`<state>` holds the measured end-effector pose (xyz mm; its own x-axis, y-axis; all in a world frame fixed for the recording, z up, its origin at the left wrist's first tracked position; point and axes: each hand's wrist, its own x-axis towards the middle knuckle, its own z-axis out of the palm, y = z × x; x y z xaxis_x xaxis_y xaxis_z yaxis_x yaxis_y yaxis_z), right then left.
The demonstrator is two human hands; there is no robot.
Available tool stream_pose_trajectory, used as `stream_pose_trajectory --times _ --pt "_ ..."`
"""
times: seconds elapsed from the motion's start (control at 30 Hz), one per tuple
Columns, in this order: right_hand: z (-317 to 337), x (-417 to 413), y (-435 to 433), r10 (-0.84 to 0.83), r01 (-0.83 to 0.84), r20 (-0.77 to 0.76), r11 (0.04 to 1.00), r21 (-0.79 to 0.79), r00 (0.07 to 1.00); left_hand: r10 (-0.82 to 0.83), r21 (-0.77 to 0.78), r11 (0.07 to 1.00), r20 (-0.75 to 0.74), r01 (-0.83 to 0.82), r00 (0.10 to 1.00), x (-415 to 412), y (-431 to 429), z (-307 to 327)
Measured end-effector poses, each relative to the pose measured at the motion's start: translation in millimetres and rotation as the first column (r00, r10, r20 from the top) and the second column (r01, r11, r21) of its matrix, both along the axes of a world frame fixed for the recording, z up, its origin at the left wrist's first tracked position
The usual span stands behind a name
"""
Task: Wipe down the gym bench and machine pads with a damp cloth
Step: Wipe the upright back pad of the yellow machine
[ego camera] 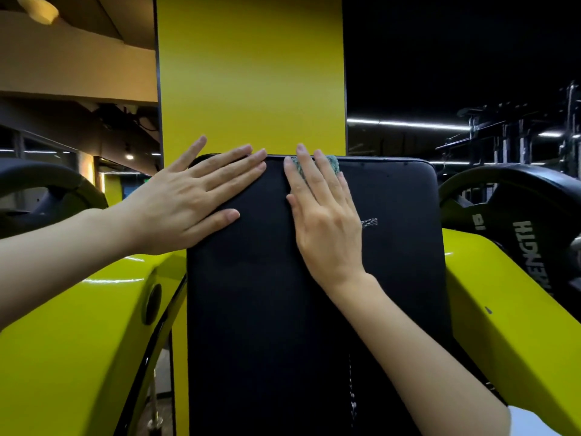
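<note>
Gym: yellow pillar behind black pad.
Fingers straight: left hand flat on upper-left corner; right hand flat, pressing green cloth at top edge.

Only readable stuff we can spot is on the black weight plate at the right edge of the frame: white letters, flipped, reading "ENGTH", with the start cut off. Beside them is a small flipped number, probably 15, but we're not sure.
</note>
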<state>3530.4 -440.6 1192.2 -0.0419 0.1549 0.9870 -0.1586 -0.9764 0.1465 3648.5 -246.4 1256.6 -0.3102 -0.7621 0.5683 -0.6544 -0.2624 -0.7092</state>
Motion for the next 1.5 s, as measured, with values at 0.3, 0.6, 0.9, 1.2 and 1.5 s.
stream_pose_trajectory --times 0.3,0.6,0.9,1.2,1.5 --pt "3 -42 -78 0.018 -0.015 -0.022 0.994 0.104 1.0 0.014 -0.035 0.999 0.005 -0.013 1.0 0 -2 -4" --pt "3 -26 -49 0.124 -0.129 0.043 0.983 0.128 0.991 0.013 -0.062 0.998 0.013 -0.012 1.0 0 -4 -6" --pt "-2 -33 -55 -0.003 0.004 -0.064 1.0 0.017 0.998 0.026 -0.061 0.998 -0.009 -0.026 1.0 -3 -2 -7" --pt "-1 -60 -99 0.002 0.001 -0.013 0.973 0.229 1.0 0.018 -0.093 0.996 0.004 -0.017 1.0 -2 -5 -9" --pt "-4 -30 -59 0.04 -0.04 -0.02 0.999 0.018 0.999 0.023 -0.087 0.996 0.001 -0.023 1.0 -2 -4 -8"
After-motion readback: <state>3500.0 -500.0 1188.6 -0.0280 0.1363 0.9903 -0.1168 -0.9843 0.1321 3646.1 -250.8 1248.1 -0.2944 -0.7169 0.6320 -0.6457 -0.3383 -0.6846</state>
